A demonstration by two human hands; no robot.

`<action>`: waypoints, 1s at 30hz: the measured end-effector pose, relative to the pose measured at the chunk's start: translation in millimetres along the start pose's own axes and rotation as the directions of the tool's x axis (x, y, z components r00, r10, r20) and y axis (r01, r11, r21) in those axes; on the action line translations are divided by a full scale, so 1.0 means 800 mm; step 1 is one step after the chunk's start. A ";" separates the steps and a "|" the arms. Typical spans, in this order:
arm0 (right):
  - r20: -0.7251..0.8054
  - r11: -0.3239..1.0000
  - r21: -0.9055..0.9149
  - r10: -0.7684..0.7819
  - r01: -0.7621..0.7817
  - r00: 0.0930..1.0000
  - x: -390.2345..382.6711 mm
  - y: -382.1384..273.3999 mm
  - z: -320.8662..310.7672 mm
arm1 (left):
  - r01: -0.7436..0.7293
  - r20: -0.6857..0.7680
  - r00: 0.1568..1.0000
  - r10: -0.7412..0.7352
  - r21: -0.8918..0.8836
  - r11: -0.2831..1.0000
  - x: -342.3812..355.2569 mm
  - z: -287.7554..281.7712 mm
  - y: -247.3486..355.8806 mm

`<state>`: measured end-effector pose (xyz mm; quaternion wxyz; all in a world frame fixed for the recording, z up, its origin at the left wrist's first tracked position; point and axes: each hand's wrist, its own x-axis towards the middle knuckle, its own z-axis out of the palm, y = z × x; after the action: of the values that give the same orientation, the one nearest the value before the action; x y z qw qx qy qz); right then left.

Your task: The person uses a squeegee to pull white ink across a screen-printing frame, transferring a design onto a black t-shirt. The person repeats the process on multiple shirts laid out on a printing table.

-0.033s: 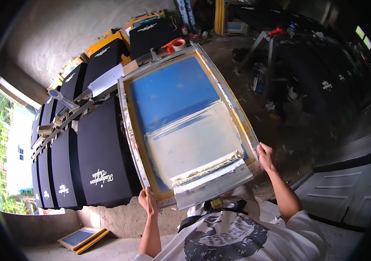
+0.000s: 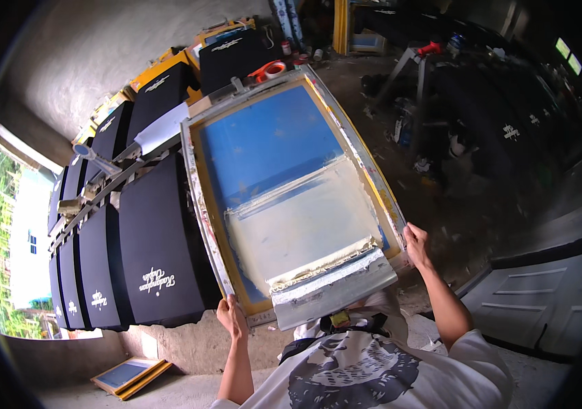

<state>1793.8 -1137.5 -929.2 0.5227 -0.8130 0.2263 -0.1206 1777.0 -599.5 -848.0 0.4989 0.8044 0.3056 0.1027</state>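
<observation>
Between my hands is a screen-printing frame [image 2: 200,198], its rim smeared with pale ink. Its blue mesh [image 2: 270,136] shows at the far half, while cream-white ink [image 2: 304,235] coats the near half. A wide grey squeegee [image 2: 335,290] rests across the near end, with a ridge of ink along its edge. My left hand [image 2: 231,317] is closed around the near left corner of the frame. On the right side rail, near its close end, my right hand [image 2: 415,244] grips too.
Black fabric pieces with white lettering [image 2: 158,238] lie on boards in rows at left. Beyond the frame sits an orange tape dispenser [image 2: 274,68]. White paper [image 2: 161,129] lies on the boards. Smaller frames [image 2: 127,375] lean low at left; a metal stand [image 2: 424,75] is at far right.
The far end of the frame and the boards appear slightly further left in the picture. Both hands keep their grip in nearly the same place.
</observation>
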 end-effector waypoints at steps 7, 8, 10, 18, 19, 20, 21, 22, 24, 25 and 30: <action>-0.163 0.996 0.090 0.009 0.005 0.987 0.068 0.074 -0.136 | -0.091 0.043 0.995 0.095 -0.086 0.992 -0.070 0.161 0.087; -0.187 0.997 0.078 0.012 0.002 0.982 0.077 0.086 -0.167 | -0.102 0.067 0.992 0.108 -0.083 0.991 -0.082 0.193 0.093; -0.210 0.997 0.060 0.051 -0.040 0.976 0.096 0.110 -0.240 | -0.117 0.122 0.985 0.125 -0.073 0.990 -0.116 0.261 0.109; -0.417 0.993 0.006 0.111 -0.119 0.902 0.150 0.252 -0.519 | -0.121 0.376 0.915 0.145 -0.086 0.989 -0.262 0.561 0.210; -0.448 0.991 0.006 0.120 -0.131 0.886 0.154 0.267 -0.545 | -0.139 0.402 0.900 0.166 -0.095 0.986 -0.276 0.594 0.222; -0.454 0.986 0.000 0.151 -0.170 0.878 0.153 0.281 -0.570 | -0.141 0.428 0.890 0.160 -0.075 0.987 -0.288 0.622 0.230; -0.458 0.979 -0.008 0.179 -0.205 0.871 0.153 0.290 -0.594 | -0.142 0.450 0.880 0.153 -0.058 0.988 -0.301 0.650 0.238; -0.460 0.971 -0.015 0.207 -0.240 0.864 0.155 0.298 -0.616 | -0.142 0.471 0.870 0.144 -0.040 0.989 -0.314 0.678 0.247; -0.494 0.953 0.039 0.280 -0.300 0.823 0.168 0.317 -0.655 | -0.176 0.509 0.846 0.157 -0.011 0.984 -0.339 0.732 0.263; -0.504 0.945 0.039 0.300 -0.326 0.810 0.176 0.329 -0.679 | -0.196 0.532 0.832 0.161 0.009 0.981 -0.350 0.760 0.269; -0.551 0.948 -0.011 0.261 -0.319 0.793 0.234 0.395 -0.756 | -0.173 0.512 0.839 0.182 -0.067 0.983 -0.419 0.883 0.316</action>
<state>1618.5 -1822.1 -966.1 0.4066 -0.7269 0.4926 -0.2521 1941.9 -1401.1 -921.9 0.5580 0.8227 0.0840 -0.0681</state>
